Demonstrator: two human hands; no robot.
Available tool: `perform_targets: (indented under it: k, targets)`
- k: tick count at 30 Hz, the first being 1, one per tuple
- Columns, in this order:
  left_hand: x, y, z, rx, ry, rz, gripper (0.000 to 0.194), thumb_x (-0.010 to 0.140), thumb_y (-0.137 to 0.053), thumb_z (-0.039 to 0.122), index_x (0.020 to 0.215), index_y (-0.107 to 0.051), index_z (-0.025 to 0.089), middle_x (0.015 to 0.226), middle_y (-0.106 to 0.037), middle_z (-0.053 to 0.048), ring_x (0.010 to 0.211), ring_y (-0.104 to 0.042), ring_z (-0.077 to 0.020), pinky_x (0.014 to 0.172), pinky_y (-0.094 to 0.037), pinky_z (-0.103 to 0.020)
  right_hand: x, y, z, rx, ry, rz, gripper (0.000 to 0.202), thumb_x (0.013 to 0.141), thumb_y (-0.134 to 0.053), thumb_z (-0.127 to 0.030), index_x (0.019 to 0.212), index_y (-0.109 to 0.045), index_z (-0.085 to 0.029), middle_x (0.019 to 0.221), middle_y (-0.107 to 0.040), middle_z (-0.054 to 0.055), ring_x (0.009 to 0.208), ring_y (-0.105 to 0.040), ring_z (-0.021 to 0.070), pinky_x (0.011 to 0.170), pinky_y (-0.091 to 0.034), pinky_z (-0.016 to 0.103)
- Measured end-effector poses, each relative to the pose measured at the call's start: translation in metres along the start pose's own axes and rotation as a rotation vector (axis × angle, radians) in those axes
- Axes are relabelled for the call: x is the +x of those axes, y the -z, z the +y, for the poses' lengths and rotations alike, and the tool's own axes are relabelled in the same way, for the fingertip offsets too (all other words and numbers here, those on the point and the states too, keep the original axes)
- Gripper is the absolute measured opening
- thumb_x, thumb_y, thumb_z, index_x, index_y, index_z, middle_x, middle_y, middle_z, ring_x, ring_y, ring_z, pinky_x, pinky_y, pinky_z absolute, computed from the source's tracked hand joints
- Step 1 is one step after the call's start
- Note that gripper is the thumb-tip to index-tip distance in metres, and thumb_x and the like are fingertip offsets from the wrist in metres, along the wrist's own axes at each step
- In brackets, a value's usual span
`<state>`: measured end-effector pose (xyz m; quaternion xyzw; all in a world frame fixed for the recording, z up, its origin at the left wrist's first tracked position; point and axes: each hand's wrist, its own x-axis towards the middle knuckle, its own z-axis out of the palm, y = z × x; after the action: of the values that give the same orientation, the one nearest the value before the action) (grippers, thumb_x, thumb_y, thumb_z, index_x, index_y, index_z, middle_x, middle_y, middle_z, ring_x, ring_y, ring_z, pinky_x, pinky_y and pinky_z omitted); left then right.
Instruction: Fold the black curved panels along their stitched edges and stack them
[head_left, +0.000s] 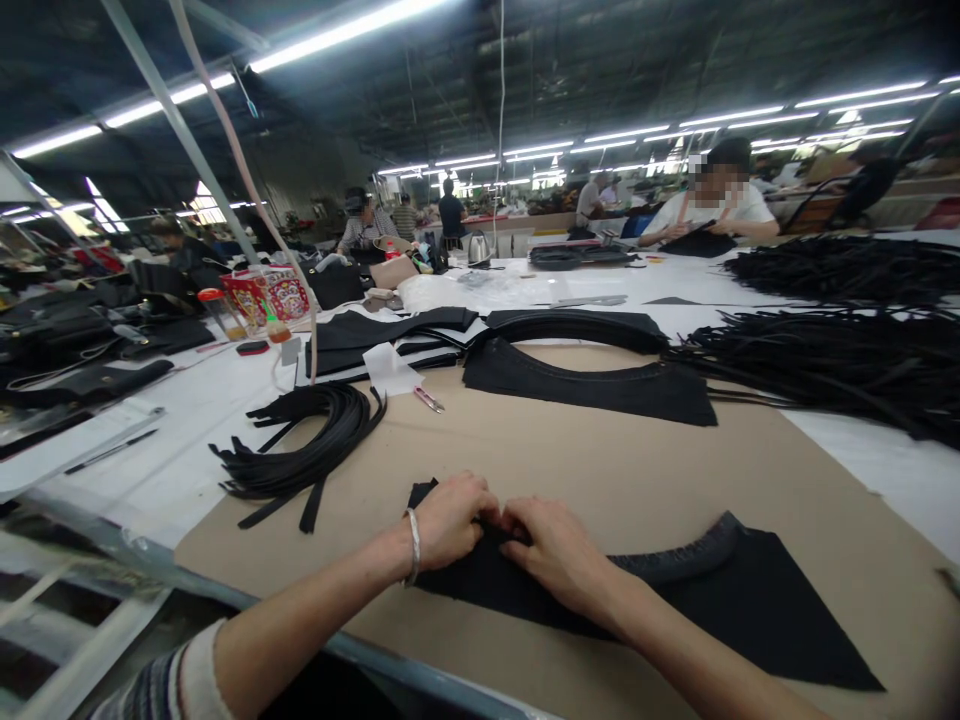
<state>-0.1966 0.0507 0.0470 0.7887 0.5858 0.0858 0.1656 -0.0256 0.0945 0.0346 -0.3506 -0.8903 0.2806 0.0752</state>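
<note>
Panel and hands: a black curved-edge panel [765, 610] lies on the tan board [480, 445], at bottom centre, extending toward four o'clock. Its gathered edge is pinched near its left end by the left hand [452, 517] and the right hand [555, 552]; both are narrow, fingers bent, tips almost meeting. That stretch of edge is covered by the fingers.

Directions taken from the hands.

Containers: at ten o'clock, on the white tabletop [187, 465], amber contents are seen in a green-tipped bottle [277, 327] and a red-capped bottle [231, 318]. Just behind, a red patterned bag [271, 292]; contents hidden. At twelve, far back, a metal kettle [478, 248]; its inside cannot be seen.

Writing: print on the red bag is too small to be read.

Around: a curved bundle of black strips [330, 450] at ten; red-handled thread snips [429, 400] at eleven, near a white scrap [391, 368]. Finished-looking curved panels [600, 385] at one. Heaped black strips [832, 365] at two. Beyond, dark material is held by a seated person [712, 210].

Crossing the upper-left view: a hanging pale cord [247, 165].
</note>
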Motion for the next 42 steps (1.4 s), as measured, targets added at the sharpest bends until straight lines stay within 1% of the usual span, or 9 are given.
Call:
perform_targets:
  k: [5,9,15,22,29,33,36,42]
  targets:
    - [-0.002,-0.001,-0.003,-0.016,-0.025,0.027,0.03,0.071,-0.051,0.003,0.084,-0.071,0.022,0.083,-0.064,-0.001,0.085,-0.059,-0.0163,0.076,-0.045,-0.025,-0.003,-0.002,0.005,0.054,0.043,0.018,0.007,0.076,-0.055,-0.017,0.08,-0.059,-0.02,0.082,-0.063,0.001,0.079,-0.055,0.016,0.067,-0.034,0.025]
    - [-0.006,-0.003,-0.002,-0.024,-0.051,0.04,0.033,0.077,-0.049,0.004,0.089,-0.072,0.024,0.084,-0.064,-0.001,0.086,-0.059,-0.0155,0.079,-0.044,-0.025,-0.009,-0.005,0.009,0.075,0.083,0.04,0.011,0.079,-0.053,-0.014,0.086,-0.058,-0.02,0.087,-0.062,0.002,0.084,-0.054,0.0167,0.074,-0.037,0.026]
    - [-0.017,-0.013,-0.006,0.035,-0.146,0.104,0.033,0.087,-0.043,0.008,0.097,-0.069,0.025,0.085,-0.063,-0.001,0.087,-0.057,-0.0145,0.079,-0.044,-0.025,-0.02,-0.009,0.014,0.076,0.199,0.076,0.015,0.085,-0.048,-0.012,0.092,-0.058,-0.02,0.092,-0.057,0.003,0.089,-0.053,0.0169,0.081,-0.04,0.028]
    - [-0.031,-0.023,0.0,0.136,-0.154,0.139,0.03,0.089,-0.04,0.011,0.102,-0.064,0.022,0.09,-0.061,-0.003,0.087,-0.054,-0.0169,0.081,-0.044,-0.029,-0.024,-0.007,0.018,0.058,0.278,0.06,0.017,0.09,-0.044,-0.012,0.093,-0.059,-0.02,0.094,-0.054,0.005,0.089,-0.052,0.0177,0.083,-0.043,0.03]
    - [-0.038,-0.027,0.004,0.118,-0.146,0.156,0.036,0.089,-0.037,0.01,0.114,-0.06,0.023,0.096,-0.061,-0.005,0.093,-0.053,-0.0187,0.086,-0.044,-0.033,-0.028,-0.009,0.023,-0.041,0.358,0.068,0.022,0.092,-0.039,-0.011,0.096,-0.059,-0.019,0.092,-0.054,0.006,0.087,-0.051,0.0181,0.081,-0.044,0.032]
    - [-0.041,-0.029,0.006,0.115,-0.158,0.177,0.04,0.089,-0.036,0.01,0.121,-0.057,0.024,0.099,-0.062,-0.006,0.096,-0.053,-0.02,0.089,-0.042,-0.037,-0.031,-0.009,0.026,-0.057,0.373,0.081,0.023,0.092,-0.038,-0.011,0.097,-0.059,-0.019,0.092,-0.054,0.006,0.087,-0.051,0.0184,0.08,-0.045,0.033]
    - [-0.043,-0.03,0.008,0.126,-0.158,0.172,0.043,0.088,-0.036,0.008,0.123,-0.055,0.024,0.102,-0.061,-0.007,0.097,-0.052,-0.0207,0.089,-0.041,-0.038,-0.033,-0.008,0.028,-0.046,0.379,0.086,0.023,0.093,-0.037,-0.012,0.097,-0.059,-0.019,0.092,-0.054,0.006,0.087,-0.051,0.0185,0.079,-0.045,0.033]
    - [-0.044,-0.028,0.009,0.165,-0.147,0.152,0.044,0.088,-0.036,0.01,0.126,-0.053,0.026,0.104,-0.059,-0.007,0.096,-0.05,-0.0221,0.087,-0.041,-0.039,-0.037,-0.003,0.033,-0.017,0.376,0.039,0.024,0.094,-0.035,-0.013,0.095,-0.058,-0.019,0.092,-0.053,0.006,0.087,-0.051,0.0182,0.081,-0.044,0.033]
